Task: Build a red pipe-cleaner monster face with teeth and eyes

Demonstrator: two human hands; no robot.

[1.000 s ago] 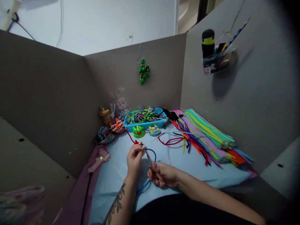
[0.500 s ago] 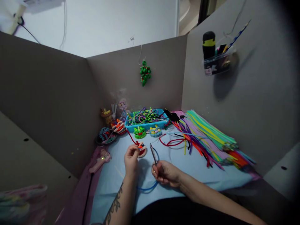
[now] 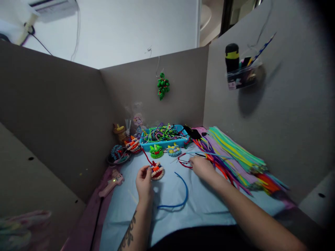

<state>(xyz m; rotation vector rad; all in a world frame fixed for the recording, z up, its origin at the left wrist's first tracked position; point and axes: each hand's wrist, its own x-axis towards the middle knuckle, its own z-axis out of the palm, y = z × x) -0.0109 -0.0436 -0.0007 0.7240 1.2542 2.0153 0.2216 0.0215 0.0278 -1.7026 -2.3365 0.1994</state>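
Observation:
My left hand (image 3: 144, 177) is closed, pinching the edge of a small lion-like head made of fuzzy stems (image 3: 157, 170), cream, orange, red and blue. A red stem trails from that head up toward the back. Farther right, my right hand (image 3: 202, 166) is closed on a slim metal tool (image 3: 185, 161) with a narrow tip, its kind not clear. The tool lies over a curved red fuzzy stem (image 3: 185, 166) on the cloth. Between my hands and nearer to me, a blue fuzzy stem (image 3: 186, 195) curves on the pale blue cloth (image 3: 206, 205).
Behind stand a green head (image 3: 156, 151), a light blue head (image 3: 173, 150) and a blue tray (image 3: 159, 144) of stem scraps. Bundles of coloured stems (image 3: 235, 157) lie right. At left are a pink glue gun (image 3: 112, 183) and a dark bowl (image 3: 119, 159). Grey panels surround the table.
My right hand has moved away and to the right with the metal tool, to the red stem. My left hand stays at the lion-like head, and the blue stem now lies fully in view.

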